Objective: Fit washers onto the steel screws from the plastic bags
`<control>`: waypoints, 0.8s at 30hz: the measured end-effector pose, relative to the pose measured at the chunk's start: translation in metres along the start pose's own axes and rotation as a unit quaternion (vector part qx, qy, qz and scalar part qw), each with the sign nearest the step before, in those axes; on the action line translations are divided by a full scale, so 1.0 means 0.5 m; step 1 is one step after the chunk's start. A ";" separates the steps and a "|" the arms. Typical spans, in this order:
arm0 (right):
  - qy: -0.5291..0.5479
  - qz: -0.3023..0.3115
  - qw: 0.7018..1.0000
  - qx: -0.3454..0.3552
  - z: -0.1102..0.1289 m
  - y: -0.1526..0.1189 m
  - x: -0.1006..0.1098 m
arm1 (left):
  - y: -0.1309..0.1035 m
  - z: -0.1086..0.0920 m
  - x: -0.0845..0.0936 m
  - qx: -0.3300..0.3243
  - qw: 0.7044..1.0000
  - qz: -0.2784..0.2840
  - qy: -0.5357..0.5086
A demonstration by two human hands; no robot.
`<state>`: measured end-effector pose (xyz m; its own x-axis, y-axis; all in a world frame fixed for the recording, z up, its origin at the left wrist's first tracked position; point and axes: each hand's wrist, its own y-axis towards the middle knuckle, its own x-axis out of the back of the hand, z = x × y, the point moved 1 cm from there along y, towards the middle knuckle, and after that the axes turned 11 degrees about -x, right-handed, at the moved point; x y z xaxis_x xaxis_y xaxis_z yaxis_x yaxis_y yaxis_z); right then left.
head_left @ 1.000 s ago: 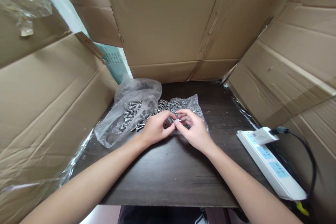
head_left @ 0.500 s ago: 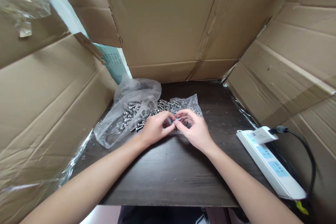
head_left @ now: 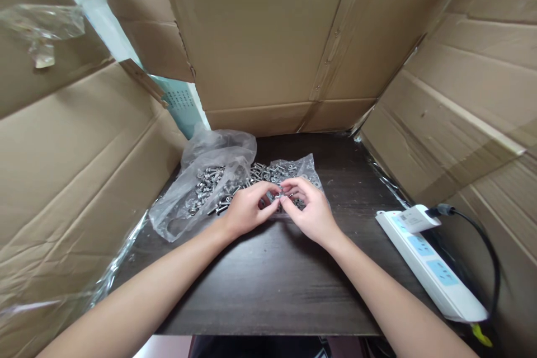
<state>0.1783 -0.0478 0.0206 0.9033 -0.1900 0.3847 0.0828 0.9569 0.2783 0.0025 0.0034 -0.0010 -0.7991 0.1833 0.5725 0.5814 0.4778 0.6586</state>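
Bringing our two hands together over the near edge of the hardware, we pinch a small metal fastener [head_left: 278, 196] between our fingertips. Our left hand [head_left: 253, 207] curls loosely, thumb and index finger almost closed on the piece; our right hand [head_left: 309, 210] mirrors it, thumb and forefinger nipped at the other side, the palm arched and hollow. We cannot tell the fastener's exact type, since our fingers cover much of it.

Just beyond our left hand we see loose bolts [head_left: 208, 183] heaped in and around a crumpled clear plastic bag [head_left: 168, 222]. Behind our right hand lies a flatter clear plastic sheet [head_left: 309, 163], with more small metal parts on it. All of this rests on a dark wood-grain table [head_left: 268, 285]. Well apart on our right, we have a white power strip [head_left: 455, 291] bearing a white adapter [head_left: 413, 219], with a black cable [head_left: 494, 251] plugged into it. Cardboard panels [head_left: 260, 33] enclose the table.
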 end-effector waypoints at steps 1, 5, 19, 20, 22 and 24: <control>-0.004 -0.002 1.000 0.005 0.001 0.000 0.001 | 0.000 0.000 0.000 -0.002 1.000 0.001 0.001; -0.022 -0.012 0.999 0.022 0.004 0.000 0.003 | -0.001 0.000 0.000 -0.007 1.000 -0.005 0.008; -0.005 -0.006 1.000 -0.001 0.007 -0.002 -0.002 | 0.001 0.000 0.003 -0.017 1.000 0.000 0.016; -0.006 -0.007 1.000 -0.002 0.006 -0.002 -0.002 | 0.001 -0.001 0.003 -0.016 1.000 0.000 0.017; -0.009 -0.009 1.000 -0.003 0.006 -0.002 -0.001 | 0.001 -0.001 0.003 -0.013 1.000 -0.001 0.016; -0.009 -0.010 1.000 -0.004 0.006 -0.002 -0.001 | 0.001 -0.001 0.003 -0.011 1.000 -0.001 0.014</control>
<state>0.1764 -0.0492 0.0228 0.8939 -0.2121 0.3949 0.1035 0.9548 0.2785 0.0018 0.0037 0.0002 -0.7964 0.1576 0.5838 0.5824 0.4599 0.6703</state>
